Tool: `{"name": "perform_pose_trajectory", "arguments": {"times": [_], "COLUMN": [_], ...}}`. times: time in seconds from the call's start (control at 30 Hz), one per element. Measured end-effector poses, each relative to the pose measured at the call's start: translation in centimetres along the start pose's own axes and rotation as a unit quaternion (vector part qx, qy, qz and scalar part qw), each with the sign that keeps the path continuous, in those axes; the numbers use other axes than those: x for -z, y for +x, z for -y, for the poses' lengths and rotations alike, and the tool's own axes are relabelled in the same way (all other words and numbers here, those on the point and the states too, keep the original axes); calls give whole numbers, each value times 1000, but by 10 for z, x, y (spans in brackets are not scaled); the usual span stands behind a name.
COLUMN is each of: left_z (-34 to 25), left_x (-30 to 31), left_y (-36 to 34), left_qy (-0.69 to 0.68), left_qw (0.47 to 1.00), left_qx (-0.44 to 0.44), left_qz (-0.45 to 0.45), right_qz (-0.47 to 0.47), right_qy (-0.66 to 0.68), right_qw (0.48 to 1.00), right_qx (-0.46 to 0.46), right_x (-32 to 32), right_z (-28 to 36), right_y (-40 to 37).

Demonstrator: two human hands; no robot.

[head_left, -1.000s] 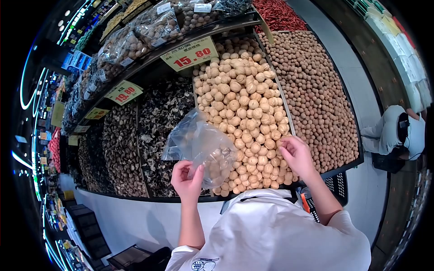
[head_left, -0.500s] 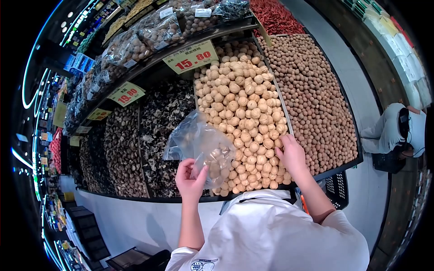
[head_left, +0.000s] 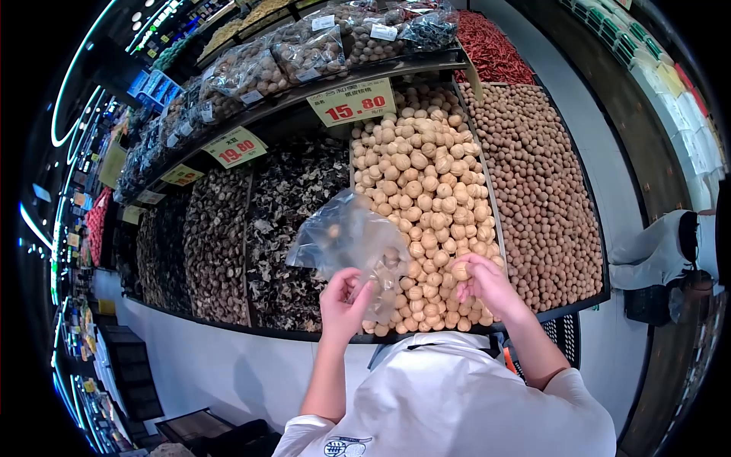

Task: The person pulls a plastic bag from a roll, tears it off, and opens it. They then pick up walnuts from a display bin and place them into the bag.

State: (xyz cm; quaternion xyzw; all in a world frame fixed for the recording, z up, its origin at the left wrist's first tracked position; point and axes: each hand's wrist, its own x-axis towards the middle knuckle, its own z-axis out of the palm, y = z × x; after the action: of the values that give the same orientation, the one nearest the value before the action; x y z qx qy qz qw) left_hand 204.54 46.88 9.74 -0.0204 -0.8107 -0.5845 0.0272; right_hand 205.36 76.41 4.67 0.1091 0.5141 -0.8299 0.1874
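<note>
Setting: a shop aisle with a smooth grey floor point(head_left: 609, 152); a sloped display bin point(head_left: 567, 303), split by thin dividers, runs left to right under a shelf point(head_left: 426, 67).
Centre compartment: pale, round, wrinkled walnuts point(head_left: 422, 175), heaped loose.
Right compartment: smaller, smooth brown nuts point(head_left: 533, 190), with red chillies point(head_left: 491, 49) beyond at the far end.
Left compartments: crinkled dried black fungus point(head_left: 293, 198), then dried mushrooms point(head_left: 213, 244) with brown caps.
Shelf load: clear sealed packs point(head_left: 304, 49) of nuts, each bearing a white sticker too small to read.
Writing: a yellow price card point(head_left: 352, 101) reads "15.80" in red, and a second card point(head_left: 236, 147) reads "19.80"; the smaller print is illegible.
Left hand point(head_left: 344, 301): fingers clamped on the near edge of a thin, crumpled, clear plastic bag point(head_left: 346, 236), which is raised over the divider between fungus and walnuts and holds a few walnuts.
Right hand point(head_left: 483, 286): fingers closed together on a single walnut point(head_left: 460, 270), just right of the bag and above the near end of the walnut heap.
Wearer: white shirt point(head_left: 457, 396), with a dark perforated basket point(head_left: 562, 335) at the right hip.
Far right: another person point(head_left: 662, 251), in white, low on the floor.
</note>
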Motion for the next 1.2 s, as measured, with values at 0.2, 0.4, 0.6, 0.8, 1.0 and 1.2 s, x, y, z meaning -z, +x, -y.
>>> {"name": "perform_pose_trajectory", "arguments": {"times": [0.2, 0.4, 0.6, 0.8, 1.0, 1.2], "left_z": [0, 1, 0, -7, 7, 4], "left_x": [-3, -3, -4, 0, 1, 4], "left_y": [-4, -6, -3, -4, -3, 2], "left_qy": [-32, -53, -53, -54, -108, -104], "left_qw": [999, 998, 998, 998, 993, 992], "left_qx": [3, 11, -6, -11, -25, -46], "left_qz": [-17, -14, -22, -29, -42, -45], "right_qz": [107, 134, 100, 124, 99, -140], "right_qy": [106, -100, -250, -23, -42, -115], "right_qw": [979, 984, 926, 990, 994, 978], "right_qx": [-139, -54, 263, 64, 29, 99], "right_x": [-43, -104, -140, -157, -94, -1], "right_z": [-42, -37, -88, -33, -40, -71], "right_y": [44, 77, 172, 123, 41, -10]}}
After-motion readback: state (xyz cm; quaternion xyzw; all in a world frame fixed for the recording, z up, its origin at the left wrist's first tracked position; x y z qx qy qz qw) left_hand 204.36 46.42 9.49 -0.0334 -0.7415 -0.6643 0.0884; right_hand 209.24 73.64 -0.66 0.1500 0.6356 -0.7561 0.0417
